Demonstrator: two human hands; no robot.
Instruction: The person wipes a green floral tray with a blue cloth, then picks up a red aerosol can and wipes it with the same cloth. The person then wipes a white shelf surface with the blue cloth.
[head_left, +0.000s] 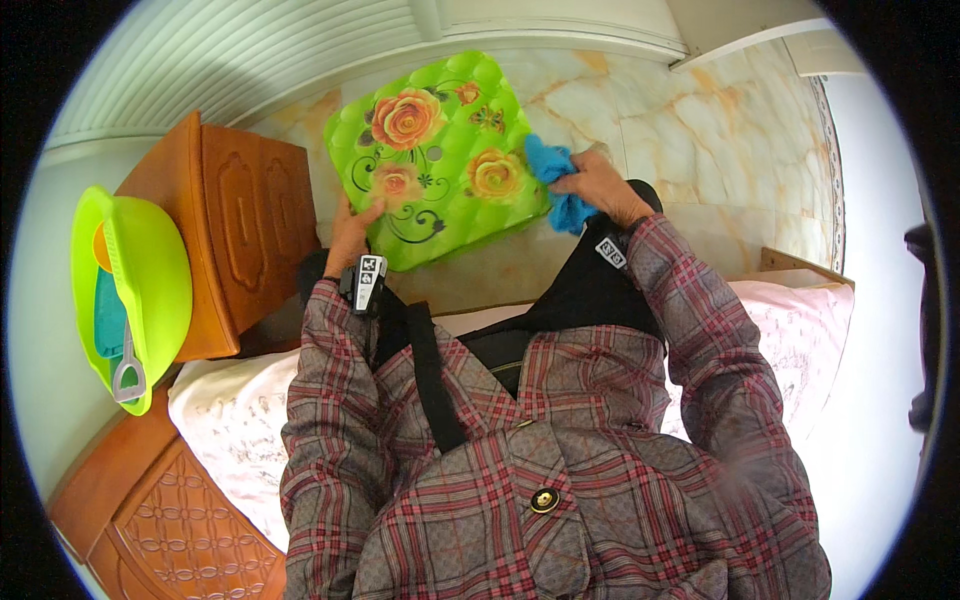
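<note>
What looks like a green plastic stool (442, 217) has its square top turned up towards me, printed with roses, scrolls and a butterfly over a quilted pattern. A small round hole sits near the middle of the top. My left hand (351, 231) grips its near left side, thumb on the printed face and the other fingers out of sight underneath. Bunched in my right hand (598, 182) is a blue cloth (551, 161), held against the right edge. The stool's legs are hidden from this angle.
To the left, a carved wooden bedside cabinet (259, 202) carries a lime-green plastic basin (161, 277) holding a toy shovel with a grey handle (129, 375). Behind me are a bed with pink bedding (232, 420) and a wooden headboard (195, 525). Marbled tile floor (697, 150) lies ahead.
</note>
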